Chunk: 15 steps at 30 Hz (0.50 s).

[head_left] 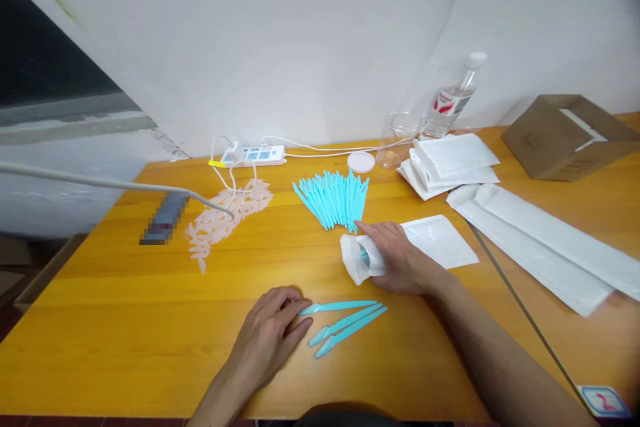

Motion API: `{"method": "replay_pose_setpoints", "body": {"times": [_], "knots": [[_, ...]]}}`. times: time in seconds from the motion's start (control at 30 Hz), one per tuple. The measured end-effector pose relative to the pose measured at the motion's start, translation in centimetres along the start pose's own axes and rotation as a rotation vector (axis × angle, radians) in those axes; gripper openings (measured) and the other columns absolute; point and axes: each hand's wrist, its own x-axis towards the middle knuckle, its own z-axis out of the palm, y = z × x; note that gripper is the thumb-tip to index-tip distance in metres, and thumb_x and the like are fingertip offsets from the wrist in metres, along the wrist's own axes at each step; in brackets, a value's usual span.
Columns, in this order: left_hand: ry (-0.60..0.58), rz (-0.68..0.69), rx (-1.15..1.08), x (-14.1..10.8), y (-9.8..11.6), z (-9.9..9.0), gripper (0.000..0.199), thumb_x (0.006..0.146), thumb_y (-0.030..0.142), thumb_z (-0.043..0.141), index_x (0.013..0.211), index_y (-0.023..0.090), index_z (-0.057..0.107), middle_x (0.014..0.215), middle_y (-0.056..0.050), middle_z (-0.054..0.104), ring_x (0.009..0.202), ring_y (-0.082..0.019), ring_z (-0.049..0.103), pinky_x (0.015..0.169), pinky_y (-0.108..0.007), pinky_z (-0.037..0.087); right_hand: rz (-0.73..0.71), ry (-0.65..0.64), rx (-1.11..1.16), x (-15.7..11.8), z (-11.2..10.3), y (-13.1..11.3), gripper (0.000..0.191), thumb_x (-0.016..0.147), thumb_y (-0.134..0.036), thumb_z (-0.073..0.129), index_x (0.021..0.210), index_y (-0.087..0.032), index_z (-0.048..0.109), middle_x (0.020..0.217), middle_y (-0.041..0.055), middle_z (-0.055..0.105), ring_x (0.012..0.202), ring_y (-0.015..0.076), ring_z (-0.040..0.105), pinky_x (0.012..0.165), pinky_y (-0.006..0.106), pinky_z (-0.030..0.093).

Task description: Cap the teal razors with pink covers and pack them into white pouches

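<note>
Three blue plastic sticks [350, 327] lie on the wooden table near its front edge. My left hand [280, 327] pinches the end of the topmost one between thumb and fingers. Wrapped in my right hand [395, 257] is a white pouch [354, 260], its open mouth facing left, with something blue inside. Just beyond that hand is a fanned pile of several more blue sticks [333, 199]. A flat white pouch [440, 240] rests on the table under and behind my right wrist.
Pink pieces [225, 217], a blurred dark object [166, 217] and a power strip [263, 155] with cables are at the left. Along the back stand a clear jar [393, 147], its lid [361, 161] and a bottle [450, 103]. White pouches [453, 160] and a cardboard box [545, 140] are rightward.
</note>
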Motion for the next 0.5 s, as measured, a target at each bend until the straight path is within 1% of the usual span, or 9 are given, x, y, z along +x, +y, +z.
{"method": "replay_pose_setpoints", "body": {"times": [0.07,0.13,0.2,0.27,0.33,0.4,0.43,0.5], "knots": [[-0.030,-0.034,-0.056,0.0,-0.1,-0.2,0.016,0.098,0.026,0.055,0.100,0.024,0.071,0.098,-0.006,0.068,0.092,-0.020,0.064,0.082,-0.032,0.051,-0.002,0.004,0.015,0.0,0.1,0.1,0.095,0.067,-0.024,0.067,0.155,-0.016,0.031,0.130,0.0151,0.058,0.117,0.0354,0.051,0.103,0.050,0.037],[-0.068,-0.104,-0.151,0.0,-0.4,-0.7,0.018,0.099,0.027,0.054,0.089,0.021,0.068,0.088,-0.004,0.067,0.082,-0.017,0.063,0.075,-0.028,0.050,-0.004,0.012,0.031,0.0,0.3,0.3,0.097,0.067,-0.025,0.068,0.156,-0.019,0.029,0.132,0.0144,0.057,0.118,0.0355,0.051,0.104,0.051,0.036],[-0.073,-0.167,-0.251,0.0,-1.1,-1.7,0.020,0.099,0.032,0.055,0.086,0.020,0.067,0.082,-0.003,0.066,0.075,-0.015,0.060,0.068,-0.025,0.048,-0.005,0.017,0.039,0.0,0.4,0.4,0.097,0.068,-0.026,0.069,0.156,-0.019,0.028,0.132,0.0147,0.057,0.119,0.0353,0.050,0.104,0.052,0.036],[-0.024,-0.207,-0.305,0.4,-1.8,-2.8,0.021,0.098,0.036,0.057,0.089,0.020,0.068,0.080,-0.002,0.065,0.071,-0.014,0.058,0.064,-0.024,0.046,-0.007,0.020,0.042,0.0,0.4,0.5,0.098,0.068,-0.025,0.069,0.156,-0.019,0.027,0.131,0.0150,0.057,0.118,0.0346,0.050,0.104,0.052,0.037],[0.049,-0.204,-0.292,1.6,-2.0,-3.5,0.021,0.098,0.036,0.058,0.090,0.019,0.069,0.081,-0.002,0.065,0.072,-0.014,0.058,0.065,-0.023,0.046,-0.011,0.022,0.045,-0.1,0.4,0.5,0.099,0.067,-0.024,0.068,0.156,-0.019,0.026,0.130,0.0147,0.057,0.118,0.0339,0.050,0.103,0.051,0.037],[0.079,-0.149,-0.259,3.8,-1.3,-3.1,0.019,0.098,0.032,0.058,0.089,0.019,0.070,0.082,-0.003,0.067,0.074,-0.014,0.059,0.067,-0.024,0.047,-0.018,0.028,0.041,-0.1,0.4,0.5,0.099,0.067,-0.024,0.069,0.156,-0.019,0.026,0.129,0.0143,0.057,0.117,0.0338,0.050,0.103,0.050,0.036],[0.078,-0.107,-0.253,5.2,-0.6,-2.4,0.018,0.097,0.029,0.058,0.088,0.019,0.070,0.084,-0.003,0.068,0.076,-0.015,0.061,0.070,-0.024,0.047,-0.021,0.030,0.034,-0.1,0.4,0.4,0.099,0.067,-0.024,0.069,0.156,-0.019,0.026,0.128,0.0140,0.057,0.116,0.0339,0.050,0.103,0.050,0.036],[0.087,-0.026,-0.262,8.3,1.2,-0.4,0.014,0.096,0.023,0.059,0.089,0.019,0.071,0.087,-0.004,0.071,0.081,-0.016,0.064,0.074,-0.025,0.049,-0.029,0.031,0.016,-0.1,0.4,0.3,0.098,0.068,-0.024,0.069,0.156,-0.018,0.026,0.124,0.0135,0.058,0.114,0.0336,0.050,0.102,0.050,0.036]]}}
